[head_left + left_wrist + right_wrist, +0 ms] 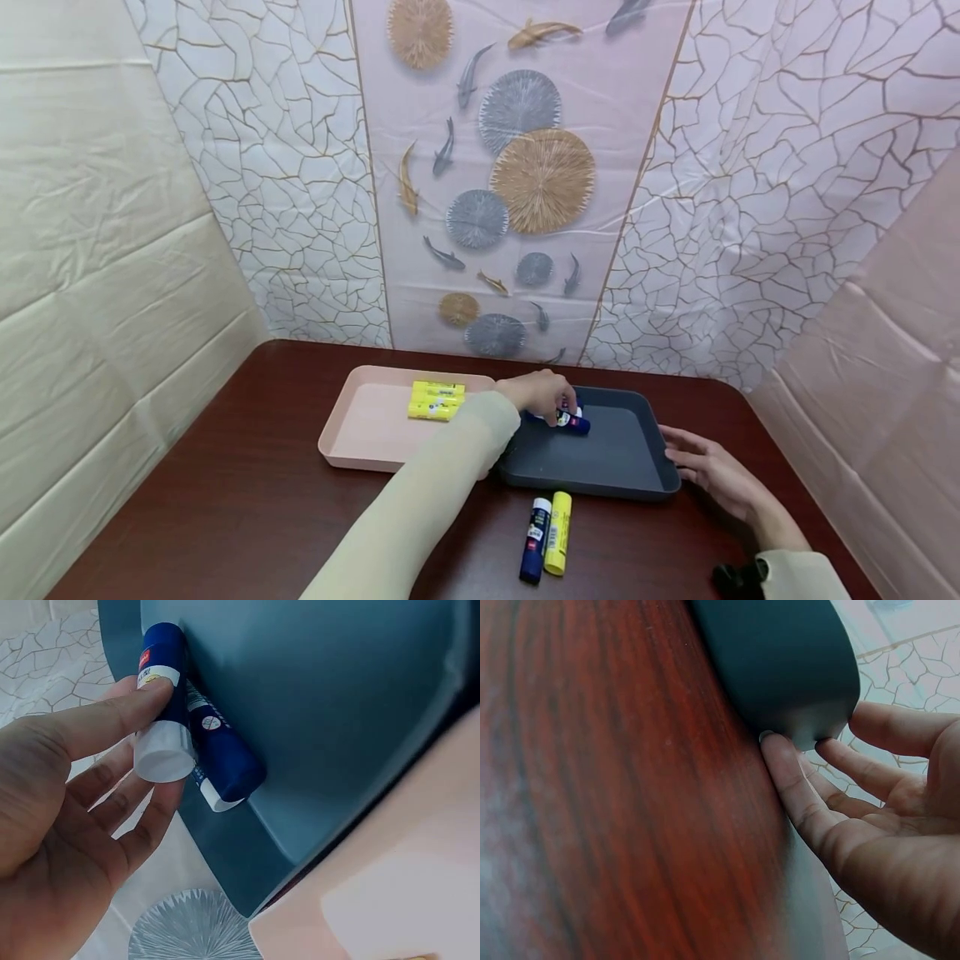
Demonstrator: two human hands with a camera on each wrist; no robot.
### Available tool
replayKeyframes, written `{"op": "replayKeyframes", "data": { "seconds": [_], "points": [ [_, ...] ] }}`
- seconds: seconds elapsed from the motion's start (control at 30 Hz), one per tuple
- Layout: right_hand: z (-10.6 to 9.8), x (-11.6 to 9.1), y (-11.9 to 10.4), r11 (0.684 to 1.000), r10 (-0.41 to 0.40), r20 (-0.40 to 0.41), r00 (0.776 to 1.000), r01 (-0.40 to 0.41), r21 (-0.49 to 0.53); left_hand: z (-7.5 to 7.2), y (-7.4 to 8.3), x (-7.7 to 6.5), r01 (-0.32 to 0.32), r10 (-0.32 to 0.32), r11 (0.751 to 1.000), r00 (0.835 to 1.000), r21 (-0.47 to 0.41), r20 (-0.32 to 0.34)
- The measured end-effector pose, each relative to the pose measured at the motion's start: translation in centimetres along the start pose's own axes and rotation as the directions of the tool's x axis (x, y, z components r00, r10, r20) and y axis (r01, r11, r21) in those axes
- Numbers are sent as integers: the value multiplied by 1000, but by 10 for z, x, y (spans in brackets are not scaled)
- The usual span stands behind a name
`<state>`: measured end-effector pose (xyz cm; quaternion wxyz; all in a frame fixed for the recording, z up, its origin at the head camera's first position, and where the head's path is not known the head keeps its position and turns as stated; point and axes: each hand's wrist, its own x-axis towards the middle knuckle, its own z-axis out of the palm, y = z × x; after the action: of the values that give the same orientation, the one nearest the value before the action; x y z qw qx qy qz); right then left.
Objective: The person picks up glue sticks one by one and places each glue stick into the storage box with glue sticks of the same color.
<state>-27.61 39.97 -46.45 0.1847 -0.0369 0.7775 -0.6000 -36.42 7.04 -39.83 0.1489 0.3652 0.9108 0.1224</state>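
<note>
In the head view my left hand [537,390] reaches over the far left part of a dark grey tray [615,454]. Its thumb and fingers pinch a blue glue stick [166,701] with a white cap, plain in the left wrist view. Right beside it, more blue glue sticks [229,754] lie in the tray's corner, partly hidden by the held one. At the tray's right side is my right hand [716,475], its fingertips [780,754] touching the outer wall, with fingers extended.
To the left, a pink tray [367,425] holds several yellow glue sticks [435,402]; the left sleeve covers part of it. A blue glue stick [535,542] and a yellow one [558,533] lie side by side on the brown table [247,508], in front of the dark tray.
</note>
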Motion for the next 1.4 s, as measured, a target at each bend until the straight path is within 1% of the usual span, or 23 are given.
{"op": "replayKeyframes", "data": {
  "seconds": [0.2,0.33,0.47,0.7,0.8,0.97,1.1,1.4],
  "points": [
    [1,0,-1,1000,-6,-3,1000,7,2,3,-2,0,10,-10,1000,1000,-1,13],
    [2,0,0,1000,-6,3,1000,6,11,7,-2,2,40,-40,999,999,-7,21],
    [3,1,0,1000,3,4,1000,-3,18,10,-1,0,58,-58,998,998,8,24],
    [4,4,-2,1000,9,7,1000,-9,12,11,1,-7,54,-54,998,998,31,13],
    [4,3,-3,1000,10,3,1000,-10,7,12,1,-6,45,-46,998,999,36,7],
    [3,2,-3,1000,8,-1,1000,-8,1,14,2,-5,52,-53,998,999,38,9],
    [2,2,-2,1000,-7,12,1000,7,-5,13,2,-4,52,-52,998,999,31,15],
    [0,1,0,1000,-18,16,1000,18,-6,13,3,-3,25,-25,999,1000,31,3]
  ]
}}
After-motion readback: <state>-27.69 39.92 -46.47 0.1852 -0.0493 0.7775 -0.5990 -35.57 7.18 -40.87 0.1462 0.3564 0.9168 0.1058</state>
